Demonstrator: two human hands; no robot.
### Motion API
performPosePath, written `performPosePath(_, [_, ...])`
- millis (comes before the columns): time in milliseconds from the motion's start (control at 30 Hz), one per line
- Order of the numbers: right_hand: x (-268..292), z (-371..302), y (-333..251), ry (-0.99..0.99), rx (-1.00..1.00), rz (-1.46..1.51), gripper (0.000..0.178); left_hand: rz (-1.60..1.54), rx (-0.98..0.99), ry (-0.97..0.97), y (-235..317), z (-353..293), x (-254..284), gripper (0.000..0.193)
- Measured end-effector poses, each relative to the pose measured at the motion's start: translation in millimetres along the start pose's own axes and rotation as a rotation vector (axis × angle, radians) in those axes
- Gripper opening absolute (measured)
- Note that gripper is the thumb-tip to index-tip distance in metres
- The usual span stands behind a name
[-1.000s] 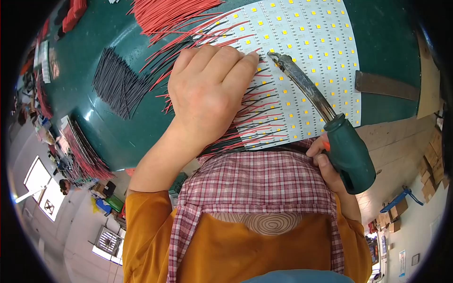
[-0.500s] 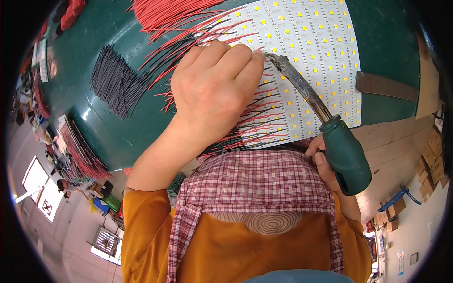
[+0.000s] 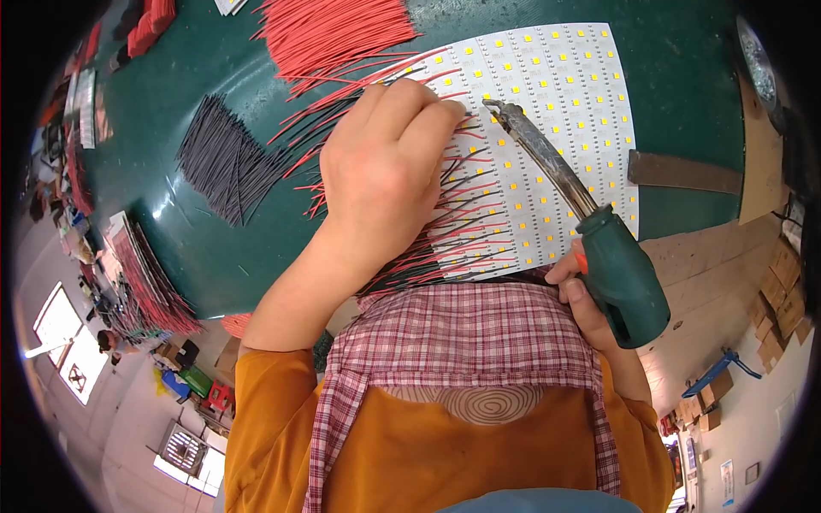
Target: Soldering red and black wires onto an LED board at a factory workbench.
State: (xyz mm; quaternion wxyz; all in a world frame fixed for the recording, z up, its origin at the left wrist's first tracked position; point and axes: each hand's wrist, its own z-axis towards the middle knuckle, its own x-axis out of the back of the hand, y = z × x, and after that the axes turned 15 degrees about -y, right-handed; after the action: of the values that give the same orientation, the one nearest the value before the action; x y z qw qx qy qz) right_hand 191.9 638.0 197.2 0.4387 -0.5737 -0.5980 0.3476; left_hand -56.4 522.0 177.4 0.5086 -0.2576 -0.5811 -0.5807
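Observation:
A white sheet of circuit strips (image 3: 590, 111) with rows of yellow LEDs lies on the green table. Red and black wires (image 3: 470, 209) run along its left edge. Over that edge bends my left hand (image 3: 385, 167), fingers closed in a pinch on a thin wire; the fingertips are mostly hidden beneath the hand. My right hand (image 3: 586, 295) is wrapped round the green handle of a soldering iron (image 3: 556, 167), largely covered by that handle. The iron's bent tip points up and left, just right of my left fingertips, above the sheet.
Beyond my left hand lies a bundle of red wires (image 3: 333, 34); a bundle of black wires (image 3: 227, 162) is to its left. Wired strips (image 3: 150, 274) hang at the table's left edge. A flat brown bar (image 3: 684, 173) touches the sheet's right side.
The view has shifted, so the sheet and bundles sit a little lower. The iron's tip stands slightly farther from my left fingertips. The red wire end that poked past them no longer shows clearly.

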Motion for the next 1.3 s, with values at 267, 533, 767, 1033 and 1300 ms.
performPosePath(267, [-6,6,-6,0.117,-0.056,-0.096,0.007,0.121,0.004,-0.003,-2,1,-6,0.019])
performPosePath(533, [-1,8,-6,0.102,-0.004,-0.120,0.010,0.173,0.027,-0.033,3,3,-3,0.021])
performPosePath(767, [3,4,-15,0.033,-0.078,0.157,0.009,0.182,0.041,-0.055,5,2,-2,0.020])
performPosePath(1033, [0,12,-3,0.003,0.012,0.071,0.044,0.029,0.101,-0.037,6,5,-2,0.018])
performPosePath(1300, [-8,3,-23,0.032,-0.105,0.152,0.014,0.069,0.109,-0.006,10,-3,-1,0.019])
